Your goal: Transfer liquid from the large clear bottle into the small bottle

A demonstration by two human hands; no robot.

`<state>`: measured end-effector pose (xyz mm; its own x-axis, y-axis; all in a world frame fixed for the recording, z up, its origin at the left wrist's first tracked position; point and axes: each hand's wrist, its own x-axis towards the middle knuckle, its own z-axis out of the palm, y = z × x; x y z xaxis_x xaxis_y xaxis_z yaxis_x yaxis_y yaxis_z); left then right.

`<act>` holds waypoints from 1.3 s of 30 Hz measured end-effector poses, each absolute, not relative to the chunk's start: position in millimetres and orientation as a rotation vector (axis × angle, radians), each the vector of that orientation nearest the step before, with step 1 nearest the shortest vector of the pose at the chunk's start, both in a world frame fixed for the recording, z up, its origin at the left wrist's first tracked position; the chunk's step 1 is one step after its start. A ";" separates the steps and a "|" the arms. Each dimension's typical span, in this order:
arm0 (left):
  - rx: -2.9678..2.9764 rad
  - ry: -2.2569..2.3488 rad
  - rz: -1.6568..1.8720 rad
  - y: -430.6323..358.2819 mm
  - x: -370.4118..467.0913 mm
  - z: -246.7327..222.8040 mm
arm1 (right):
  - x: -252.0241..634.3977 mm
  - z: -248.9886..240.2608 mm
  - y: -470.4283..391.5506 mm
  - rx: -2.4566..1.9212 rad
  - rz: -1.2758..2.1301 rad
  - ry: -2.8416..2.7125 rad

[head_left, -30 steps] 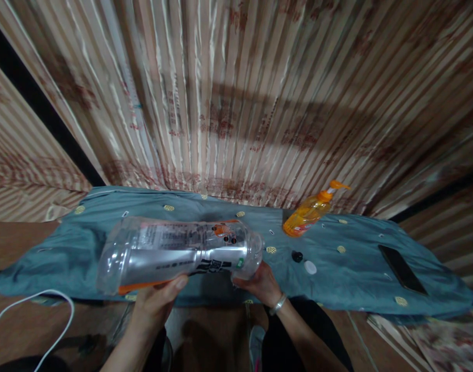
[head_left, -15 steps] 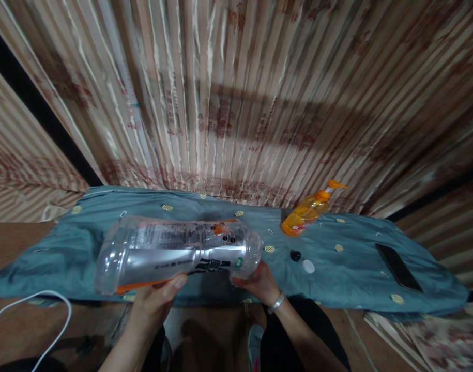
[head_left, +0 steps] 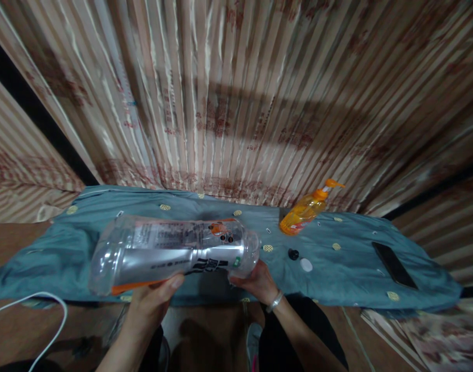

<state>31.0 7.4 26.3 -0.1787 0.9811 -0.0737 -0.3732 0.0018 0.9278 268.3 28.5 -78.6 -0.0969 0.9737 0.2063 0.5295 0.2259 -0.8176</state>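
Observation:
A large clear plastic bottle (head_left: 158, 253) with a silver and orange label lies sideways in the air above the cloth-covered table, its neck end to the right. My left hand (head_left: 153, 299) is closed under its body, thumb on the near side and fingers hidden behind it. At the neck end, my right hand (head_left: 257, 283) grips the bottle, with a silver bracelet on the wrist. To the right on the cloth are a small black cap (head_left: 293, 254) and a white round cap (head_left: 306, 265).
An orange pump bottle (head_left: 303, 213) stands toward the back of the teal cloth (head_left: 352, 274). A dark phone (head_left: 394, 264) lies at the right. Striped curtains (head_left: 220, 103) hang close behind. A white cable (head_left: 61, 315) loops at the lower left.
The view has shifted slightly, so the table items sit a little further left. Both hands keep their hold on the bottle, which looks almost unmoved.

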 end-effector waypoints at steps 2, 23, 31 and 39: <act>0.803 1.079 1.469 7.1 31.0 26.6 | 268.1 -78.6 28.5 -1.396 0.790 -1.708; 0.790 1.059 1.479 10.1 32.1 26.9 | 269.9 -82.9 29.0 -1.415 0.839 -1.684; 0.789 1.059 1.457 8.3 30.4 25.7 | 268.7 -77.0 28.1 -1.431 0.833 -1.705; 0.818 1.035 1.459 11.0 28.6 23.7 | 269.7 -77.6 28.3 -1.429 0.816 -1.699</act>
<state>28.6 11.0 23.7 -0.1467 0.9875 -0.0581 -0.3809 -0.0022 0.9246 269.7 28.3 -77.6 -0.0879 0.9854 0.1456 0.5019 0.1700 -0.8481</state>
